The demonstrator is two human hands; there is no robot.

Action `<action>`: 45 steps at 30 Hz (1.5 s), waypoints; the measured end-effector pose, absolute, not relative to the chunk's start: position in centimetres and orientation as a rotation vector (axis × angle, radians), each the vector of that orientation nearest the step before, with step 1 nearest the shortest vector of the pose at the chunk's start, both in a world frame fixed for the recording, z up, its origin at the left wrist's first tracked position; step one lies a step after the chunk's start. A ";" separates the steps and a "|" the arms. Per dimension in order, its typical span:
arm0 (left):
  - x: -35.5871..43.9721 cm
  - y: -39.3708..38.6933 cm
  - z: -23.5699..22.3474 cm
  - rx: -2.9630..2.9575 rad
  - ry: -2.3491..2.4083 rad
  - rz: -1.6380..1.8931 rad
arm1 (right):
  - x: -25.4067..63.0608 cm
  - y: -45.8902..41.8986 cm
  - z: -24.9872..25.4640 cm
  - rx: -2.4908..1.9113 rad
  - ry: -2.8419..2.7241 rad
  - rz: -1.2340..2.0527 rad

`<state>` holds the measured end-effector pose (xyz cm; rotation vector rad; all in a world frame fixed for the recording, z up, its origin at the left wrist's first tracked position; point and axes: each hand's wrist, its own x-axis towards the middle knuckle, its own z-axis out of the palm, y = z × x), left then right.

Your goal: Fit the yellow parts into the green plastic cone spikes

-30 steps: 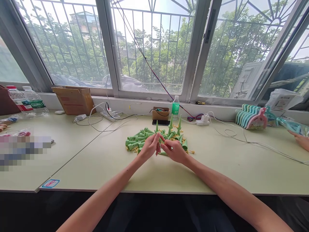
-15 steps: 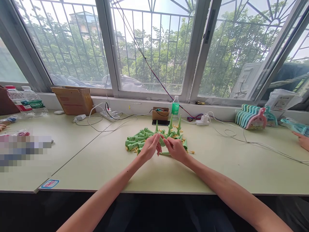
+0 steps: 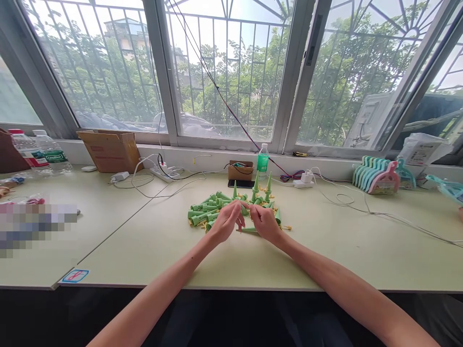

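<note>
A heap of green cone-shaped plastic pieces (image 3: 206,208) with small yellow parts lies on the pale green table (image 3: 325,246), and a few cones (image 3: 268,185) stand upright at its back. My left hand (image 3: 224,222) and my right hand (image 3: 265,222) meet just in front of the heap. Both pinch one green cone piece (image 3: 245,210) held between their fingertips. Another green piece (image 3: 249,230) lies flat on the table under my hands.
Behind the heap are a small cardboard box (image 3: 240,170), a black phone (image 3: 240,183) and a green-labelled bottle (image 3: 263,161). Power strips and cables (image 3: 164,172) run along the windowsill. A cardboard box (image 3: 110,149) and water bottles (image 3: 43,152) stand at left. Coloured dustpans (image 3: 376,174) sit at right.
My hands have drawn closer together and shifted slightly toward the heap, still working the green piece. The other person's hand at the far right has nearly left the frame.
</note>
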<state>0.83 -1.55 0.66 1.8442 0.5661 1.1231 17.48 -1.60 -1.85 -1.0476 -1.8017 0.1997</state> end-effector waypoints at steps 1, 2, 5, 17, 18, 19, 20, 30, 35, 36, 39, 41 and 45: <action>0.9 -1.5 0.7 1.830 0.546 1.136 | 17.5 -1.6 -1.8 -1.043 -1.787 0.200; 0.9 -1.5 0.8 1.819 0.535 1.154 | 17.5 -1.7 -1.7 -1.041 -1.771 0.202; 1.0 -1.5 0.8 1.802 0.581 1.232 | 17.5 -1.9 -1.4 -1.042 -1.718 0.218; 1.1 -2.0 1.2 1.883 0.702 1.224 | 17.6 -2.6 -1.0 -0.933 -1.707 0.363; 1.1 -2.0 1.2 1.877 0.690 1.217 | 17.7 -2.6 -1.1 -0.928 -1.709 0.372; 1.1 -2.0 1.1 1.870 0.676 1.210 | 17.7 -2.6 -1.1 -0.924 -1.708 0.381; 1.1 -2.0 1.1 1.864 0.662 1.204 | 17.7 -2.6 -1.1 -0.921 -1.707 0.390; 0.8 -1.5 0.5 1.979 0.676 1.176 | 17.5 -2.5 -1.2 -0.916 -1.684 0.492; 0.7 -1.6 0.5 2.127 0.743 1.175 | 17.3 -2.6 -1.0 -0.954 -1.646 0.527; 0.7 -1.6 0.4 2.147 0.748 1.166 | 17.3 -2.7 -1.0 -0.965 -1.643 0.527; 0.7 -1.6 0.3 2.192 0.750 1.152 | 17.3 -2.7 -0.8 -0.982 -1.646 0.512; 0.7 -1.5 0.3 2.201 0.755 1.167 | 17.2 -2.7 -0.7 -0.982 -1.647 0.500; 0.8 -1.3 0.2 2.161 0.779 1.216 | 17.0 -2.8 -0.7 -0.992 -1.637 0.498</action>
